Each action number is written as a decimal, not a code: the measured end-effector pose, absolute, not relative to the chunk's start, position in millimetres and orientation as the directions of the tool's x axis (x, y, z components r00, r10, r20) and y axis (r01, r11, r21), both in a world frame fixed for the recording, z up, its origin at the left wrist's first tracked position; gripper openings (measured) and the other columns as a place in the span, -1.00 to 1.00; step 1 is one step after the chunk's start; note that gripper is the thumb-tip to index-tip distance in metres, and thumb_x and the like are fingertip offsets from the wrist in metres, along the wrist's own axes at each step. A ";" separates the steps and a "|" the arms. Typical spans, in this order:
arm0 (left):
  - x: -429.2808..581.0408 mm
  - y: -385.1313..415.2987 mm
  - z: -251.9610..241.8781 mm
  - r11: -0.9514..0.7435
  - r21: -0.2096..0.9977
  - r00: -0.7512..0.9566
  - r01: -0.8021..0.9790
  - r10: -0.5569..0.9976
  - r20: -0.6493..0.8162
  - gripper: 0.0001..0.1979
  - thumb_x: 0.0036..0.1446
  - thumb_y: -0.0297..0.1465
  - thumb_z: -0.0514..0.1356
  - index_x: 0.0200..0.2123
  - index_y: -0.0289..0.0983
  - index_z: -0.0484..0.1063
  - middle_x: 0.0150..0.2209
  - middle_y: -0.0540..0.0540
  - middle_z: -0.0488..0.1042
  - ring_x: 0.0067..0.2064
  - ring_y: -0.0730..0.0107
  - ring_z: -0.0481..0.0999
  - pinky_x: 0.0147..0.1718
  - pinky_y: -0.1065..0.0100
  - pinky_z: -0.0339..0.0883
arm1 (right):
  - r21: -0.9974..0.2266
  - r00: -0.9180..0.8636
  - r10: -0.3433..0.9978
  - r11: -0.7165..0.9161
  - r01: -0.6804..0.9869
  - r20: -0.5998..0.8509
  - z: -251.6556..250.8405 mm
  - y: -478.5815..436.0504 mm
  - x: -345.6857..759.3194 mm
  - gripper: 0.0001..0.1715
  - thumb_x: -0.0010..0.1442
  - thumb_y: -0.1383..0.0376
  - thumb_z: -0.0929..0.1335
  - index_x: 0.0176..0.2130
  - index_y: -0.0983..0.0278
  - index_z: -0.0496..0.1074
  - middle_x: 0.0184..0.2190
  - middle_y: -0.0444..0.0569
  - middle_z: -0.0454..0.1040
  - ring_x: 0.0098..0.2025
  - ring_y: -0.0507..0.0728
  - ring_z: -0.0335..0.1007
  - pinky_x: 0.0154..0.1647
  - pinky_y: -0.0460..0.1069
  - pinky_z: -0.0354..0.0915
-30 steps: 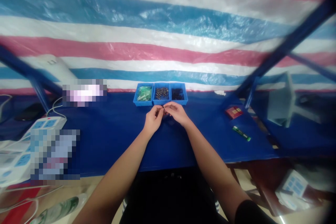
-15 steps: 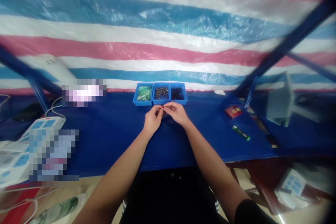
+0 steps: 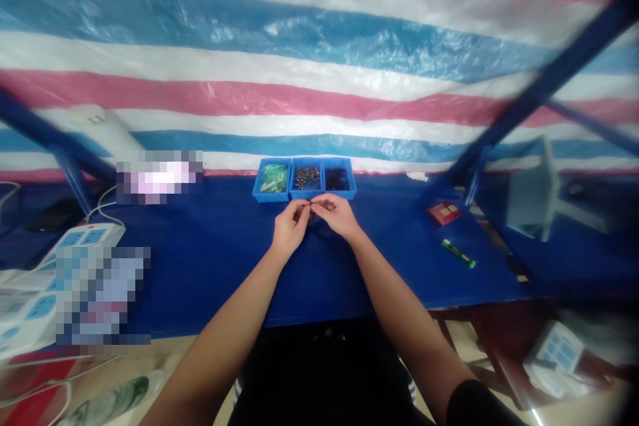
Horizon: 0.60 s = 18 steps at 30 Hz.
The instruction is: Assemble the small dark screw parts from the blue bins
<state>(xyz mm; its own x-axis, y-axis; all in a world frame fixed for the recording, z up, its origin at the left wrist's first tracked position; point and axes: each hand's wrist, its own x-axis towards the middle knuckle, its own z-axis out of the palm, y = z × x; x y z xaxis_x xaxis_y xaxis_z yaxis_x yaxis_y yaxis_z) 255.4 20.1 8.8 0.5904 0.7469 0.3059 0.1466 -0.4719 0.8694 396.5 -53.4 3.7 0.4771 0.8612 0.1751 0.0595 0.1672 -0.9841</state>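
Note:
My left hand (image 3: 291,225) and my right hand (image 3: 336,214) meet fingertip to fingertip over the blue table (image 3: 319,273). Both are closed in a pinch; whatever sits between the fingers is too small and dark to name. Just beyond them three blue bins stand side by side. Green, shiny pieces (image 3: 273,178) fill the left bin (image 3: 272,198). Small brass-and-dark metal parts (image 3: 307,178) lie in the middle bin (image 3: 306,194). Black small parts (image 3: 337,178) are in the right bin (image 3: 353,181).
To the right lie a red box (image 3: 444,213) and a green packet (image 3: 458,253). White power strips (image 3: 90,234) with cables occupy the left, beside a blurred-out flat object (image 3: 112,293). A striped plastic sheet (image 3: 299,93) hangs behind. A blue metal post (image 3: 524,106) slants at the right.

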 end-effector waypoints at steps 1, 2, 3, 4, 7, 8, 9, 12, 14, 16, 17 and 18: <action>255.7 20.4 8.2 -0.475 0.868 0.592 0.142 0.744 0.310 -0.75 0.23 -0.21 0.13 -0.12 -0.21 0.42 -0.37 -0.01 0.55 -0.36 0.41 0.56 -0.27 0.40 0.39 | -0.985 0.474 0.864 0.167 0.053 0.172 3.7 -53.4 396.3 -0.69 0.03 0.13 0.45 -0.23 0.24 0.52 -0.31 -0.03 0.56 -0.29 0.11 0.50 -0.17 0.03 0.42; 256.0 20.6 7.7 -0.480 0.866 0.593 0.140 0.741 0.315 -0.76 0.23 -0.21 0.12 -0.14 -0.21 0.43 -0.37 -0.01 0.55 -0.37 0.41 0.56 -0.27 0.40 0.39 | -0.985 0.472 0.866 0.163 0.046 0.166 3.9 -53.4 395.9 -0.69 0.03 0.13 0.45 -0.23 0.24 0.52 -0.32 -0.04 0.56 -0.30 0.10 0.50 -0.19 0.03 0.42; 256.2 20.8 7.3 -0.485 0.863 0.592 0.139 0.739 0.320 -0.77 0.24 -0.22 0.12 -0.15 -0.21 0.42 -0.38 -0.01 0.55 -0.37 0.41 0.55 -0.27 0.40 0.39 | -0.987 0.469 0.869 0.157 0.041 0.158 4.2 -53.6 395.5 -0.68 0.03 0.13 0.46 -0.23 0.25 0.52 -0.33 -0.04 0.56 -0.31 0.10 0.50 -0.20 0.03 0.42; 256.4 20.9 7.1 -0.490 0.860 0.592 0.141 0.738 0.323 -0.78 0.25 -0.22 0.11 -0.16 -0.22 0.42 -0.39 -0.01 0.54 -0.38 0.42 0.55 -0.28 0.40 0.38 | -0.988 0.466 0.872 0.150 0.039 0.151 4.5 -53.8 395.1 -0.68 0.03 0.13 0.46 -0.23 0.25 0.51 -0.33 -0.04 0.56 -0.31 0.10 0.50 -0.20 0.03 0.42; 256.3 20.7 8.1 -0.500 0.852 0.599 0.152 0.733 0.323 -0.78 0.27 -0.23 0.08 -0.17 -0.22 0.41 -0.43 0.01 0.52 -0.40 0.43 0.53 -0.30 0.41 0.36 | -0.988 0.463 0.873 0.145 0.054 0.153 5.7 -54.7 394.6 -0.67 0.03 0.13 0.46 -0.22 0.25 0.52 -0.31 -0.03 0.56 -0.29 0.10 0.50 -0.19 0.03 0.42; 256.1 20.4 8.7 -0.505 0.848 0.602 0.158 0.730 0.323 -0.78 0.28 -0.22 0.07 -0.19 -0.22 0.41 -0.43 0.01 0.51 -0.40 0.43 0.52 -0.30 0.42 0.36 | -0.987 0.461 0.873 0.146 0.062 0.158 6.0 -55.1 394.6 -0.67 0.04 0.13 0.46 -0.21 0.26 0.52 -0.31 -0.03 0.56 -0.29 0.10 0.50 -0.19 0.02 0.42; 255.8 20.2 9.4 -0.510 0.844 0.604 0.164 0.728 0.323 -0.77 0.28 -0.22 0.06 -0.21 -0.22 0.41 -0.44 0.01 0.51 -0.40 0.43 0.52 -0.30 0.42 0.35 | -0.987 0.458 0.874 0.148 0.069 0.163 6.3 -55.4 394.6 -0.67 0.04 0.13 0.45 -0.21 0.26 0.52 -0.31 -0.02 0.56 -0.29 0.10 0.50 -0.19 0.02 0.42; 255.5 19.8 10.2 -0.519 0.837 0.609 0.175 0.725 0.322 -0.75 0.29 -0.21 0.05 -0.24 -0.23 0.41 -0.44 0.01 0.51 -0.40 0.43 0.51 -0.31 0.42 0.35 | -0.986 0.449 0.878 0.149 0.071 0.165 7.1 -55.7 394.2 -0.68 0.04 0.14 0.45 -0.22 0.27 0.53 -0.30 -0.01 0.57 -0.29 0.10 0.50 -0.18 0.03 0.42; 255.8 19.8 9.4 -0.505 0.847 0.601 0.168 0.733 0.318 -0.76 0.28 -0.21 0.06 -0.20 -0.22 0.41 -0.43 0.01 0.52 -0.39 0.42 0.53 -0.30 0.41 0.35 | -0.987 0.455 0.876 0.149 0.058 0.159 7.3 -55.4 393.8 -0.67 0.04 0.13 0.46 -0.22 0.27 0.53 -0.30 -0.01 0.57 -0.29 0.10 0.51 -0.18 0.03 0.42; 256.1 20.0 8.1 -0.489 0.858 0.591 0.157 0.743 0.316 -0.76 0.27 -0.21 0.08 -0.13 -0.21 0.40 -0.40 0.01 0.54 -0.37 0.42 0.55 -0.28 0.41 0.37 | -0.988 0.462 0.874 0.150 0.043 0.153 6.8 -54.7 393.7 -0.67 0.03 0.13 0.46 -0.23 0.26 0.53 -0.30 -0.01 0.58 -0.29 0.11 0.51 -0.18 0.03 0.43; 256.3 20.1 7.4 -0.488 0.860 0.587 0.151 0.744 0.319 -0.76 0.26 -0.21 0.09 -0.11 -0.21 0.39 -0.40 0.01 0.55 -0.36 0.42 0.56 -0.28 0.40 0.37 | -0.987 0.466 0.871 0.153 0.039 0.153 6.4 -54.3 393.9 -0.67 0.03 0.13 0.46 -0.23 0.26 0.53 -0.30 -0.01 0.58 -0.29 0.11 0.51 -0.18 0.03 0.43; 256.4 20.3 6.8 -0.491 0.859 0.585 0.145 0.743 0.325 -0.75 0.25 -0.22 0.11 -0.10 -0.20 0.39 -0.39 0.02 0.55 -0.36 0.42 0.56 -0.27 0.40 0.38 | -0.987 0.469 0.869 0.157 0.037 0.156 5.8 -53.9 394.3 -0.67 0.03 0.13 0.46 -0.23 0.27 0.53 -0.30 -0.01 0.58 -0.28 0.11 0.51 -0.17 0.03 0.43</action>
